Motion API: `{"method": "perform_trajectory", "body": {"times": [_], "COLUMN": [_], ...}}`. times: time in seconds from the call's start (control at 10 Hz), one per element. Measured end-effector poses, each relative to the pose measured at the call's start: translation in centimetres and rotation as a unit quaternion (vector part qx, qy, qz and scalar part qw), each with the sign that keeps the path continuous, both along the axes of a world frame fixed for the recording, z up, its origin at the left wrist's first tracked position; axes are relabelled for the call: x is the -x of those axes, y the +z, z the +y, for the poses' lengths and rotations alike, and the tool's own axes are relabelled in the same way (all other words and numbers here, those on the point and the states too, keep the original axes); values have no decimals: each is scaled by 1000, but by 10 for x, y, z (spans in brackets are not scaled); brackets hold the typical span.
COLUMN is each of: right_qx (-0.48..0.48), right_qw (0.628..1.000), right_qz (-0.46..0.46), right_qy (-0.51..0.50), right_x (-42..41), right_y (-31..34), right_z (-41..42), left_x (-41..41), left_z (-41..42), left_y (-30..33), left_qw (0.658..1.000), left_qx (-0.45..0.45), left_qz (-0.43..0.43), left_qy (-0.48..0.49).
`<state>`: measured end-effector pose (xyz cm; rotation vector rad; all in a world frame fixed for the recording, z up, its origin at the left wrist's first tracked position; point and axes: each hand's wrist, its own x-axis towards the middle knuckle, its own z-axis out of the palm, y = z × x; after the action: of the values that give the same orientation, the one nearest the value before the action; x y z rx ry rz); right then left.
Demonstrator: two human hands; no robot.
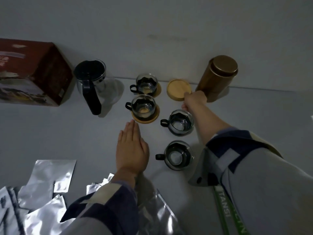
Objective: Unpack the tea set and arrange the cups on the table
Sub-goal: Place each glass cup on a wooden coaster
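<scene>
Several glass cups with black handles stand on the white table (50, 129). The far cup (146, 83) and the cup behind my left hand (143, 106) each sit on a round wooden coaster. Two more cups (181, 122) (179, 155) rest directly on the table. A bare wooden coaster (177, 89) lies at the back right, and my right hand (194, 100) pinches its near right edge. My left hand (132, 148) lies flat on the table, fingers together, holding nothing, just in front of the nearer coaster (153, 117).
A glass teapot with a black lid and handle (90, 82) stands left of the cups. A red box (32, 72) lies at far left, a gold tin canister (218, 77) at back right. Silver foil bags (42, 192) pile at the near left.
</scene>
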<state>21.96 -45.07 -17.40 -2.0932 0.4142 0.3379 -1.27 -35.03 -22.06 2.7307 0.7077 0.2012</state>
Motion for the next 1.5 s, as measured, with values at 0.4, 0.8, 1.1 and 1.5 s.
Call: {"method": "perform_trajectory", "body": {"times": [0.4, 0.8, 1.1, 1.5], "right_qx": [54, 77, 91, -33], "right_qw": [997, 988, 983, 986], "right_qz": [-39, -43, -38, -133], "right_qy": [42, 127, 153, 95], "right_x": [-11, 29, 41, 161], "right_y": [9, -1, -8, 21], "right_z": [4, -43, -51, -76], "left_x": [-1, 0, 0, -3], "left_z": [-3, -2, -2, -1], "left_y": [3, 2, 1, 0], "left_qw": [999, 999, 999, 999], "left_qx": [14, 13, 13, 14], "left_qz": [-20, -25, -28, -29], "left_qy": [21, 21, 21, 18]}}
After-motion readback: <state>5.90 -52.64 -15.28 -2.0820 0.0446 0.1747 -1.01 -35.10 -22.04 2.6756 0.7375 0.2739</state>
